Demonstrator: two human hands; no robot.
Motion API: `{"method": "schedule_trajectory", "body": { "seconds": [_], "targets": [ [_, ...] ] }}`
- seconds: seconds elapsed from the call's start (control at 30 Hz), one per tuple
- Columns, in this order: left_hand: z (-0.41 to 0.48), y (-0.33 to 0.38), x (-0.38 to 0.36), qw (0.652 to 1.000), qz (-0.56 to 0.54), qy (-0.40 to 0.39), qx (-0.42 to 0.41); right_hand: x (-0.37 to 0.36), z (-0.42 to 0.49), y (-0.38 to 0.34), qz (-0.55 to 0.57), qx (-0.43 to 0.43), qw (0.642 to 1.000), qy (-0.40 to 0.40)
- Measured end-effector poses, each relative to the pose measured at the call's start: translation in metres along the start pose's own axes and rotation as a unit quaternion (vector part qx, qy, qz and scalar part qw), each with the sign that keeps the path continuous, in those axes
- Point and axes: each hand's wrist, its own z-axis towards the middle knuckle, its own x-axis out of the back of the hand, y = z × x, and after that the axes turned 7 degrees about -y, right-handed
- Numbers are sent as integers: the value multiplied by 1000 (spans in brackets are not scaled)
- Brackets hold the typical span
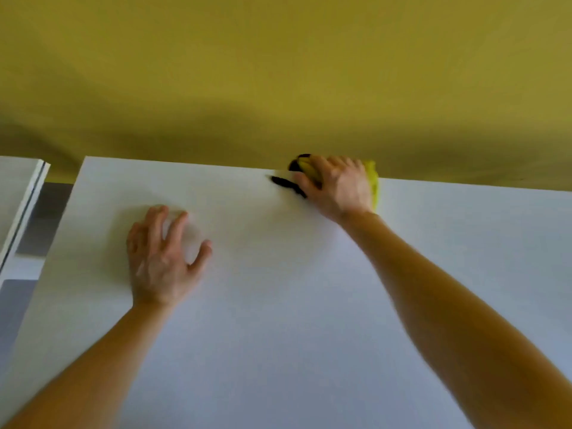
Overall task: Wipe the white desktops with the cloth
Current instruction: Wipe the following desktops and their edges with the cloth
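Head view, motion blur present; 2 bare hands over a white desktop (pixel 294 305). Right hand (pixel 337 185) pressed down on a yellow cloth (pixel 373 181) at the desktop's far edge, fingers curled over it, gripping; cloth shows past the hand's far and right sides. Dark marks (pixel 288 185) on the surface just left of the right hand's thumb, a further dark patch (pixel 298 161) just beyond its fingers; cannot tell what these are. Left hand (pixel 161 258) holds nothing, fingers spread, released, on or just above the desktop, well apart from the cloth; contact not clear. A 2nd white desktop (pixel 18 193) lies left of the left hand, across a gap; yellow wall (pixel 278 72) beyond both hands.
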Motion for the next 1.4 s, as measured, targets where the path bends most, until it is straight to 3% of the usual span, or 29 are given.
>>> {"method": "schedule_trajectory", "body": {
  "seconds": [0.07,0.17,0.27,0.33,0.5,0.6,0.77,0.83,0.9,0.97,1.07,1.17,1.27,1.4],
  "targets": [
    [10,39,2,999,-24,27,19,26,-31,83,-27,-21,999,10],
    [21,126,-1,997,-61,28,-45,57,-66,170,-53,-82,995,22],
    [19,201,-14,993,-75,8,-87,51,-61,162,-65,-167,983,32],
    [13,221,-22,995,-61,2,-73,37,-35,123,-73,-150,986,12],
    [10,219,-26,998,-15,3,-58,12,9,26,-17,12,996,-92],
    [12,224,-23,998,-24,1,-55,25,-3,61,27,47,994,-96],
    [12,226,-20,998,-51,-5,-45,71,-66,212,11,-92,996,-17],
    [14,228,-21,998,-57,-1,-36,80,-74,226,-6,-156,988,7],
    [12,230,-20,998,-58,-2,-38,69,-62,193,-29,-204,978,7],
    [11,229,-18,998,-49,-6,-43,48,-34,131,-14,-156,987,-23],
    [12,226,-19,999,-18,-14,-41,20,7,36,21,-12,995,-100],
    [10,228,-18,999,-21,-10,-40,17,15,19,36,46,991,-123],
    [11,227,-19,998,-37,-7,-43,29,-16,88,39,8,997,-64],
    [11,230,-17,998,-52,-6,-38,70,-64,194,15,-150,988,19]
  ]
}}
